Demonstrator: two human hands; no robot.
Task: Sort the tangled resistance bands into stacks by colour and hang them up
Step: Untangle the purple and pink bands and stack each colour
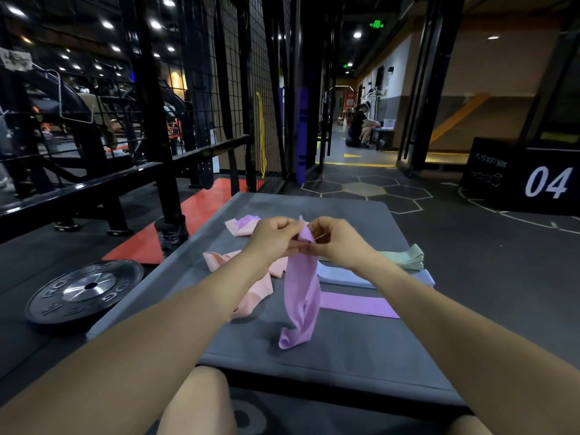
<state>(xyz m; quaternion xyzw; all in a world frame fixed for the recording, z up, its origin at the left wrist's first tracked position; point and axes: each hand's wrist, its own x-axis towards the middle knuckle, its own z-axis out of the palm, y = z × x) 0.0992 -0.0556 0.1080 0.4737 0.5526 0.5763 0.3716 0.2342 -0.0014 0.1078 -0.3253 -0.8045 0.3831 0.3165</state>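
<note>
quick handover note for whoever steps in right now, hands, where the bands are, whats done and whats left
Left hand and right hand both pinch the top of a purple band, which hangs twisted onto the grey mat.
Sorted on the right: green stack, blue stack, one flat purple band.
Unsorted: pink bands at left, a pink and purple heap at the far side.
Left: untwist, finish sorting, hang them up.
</note>
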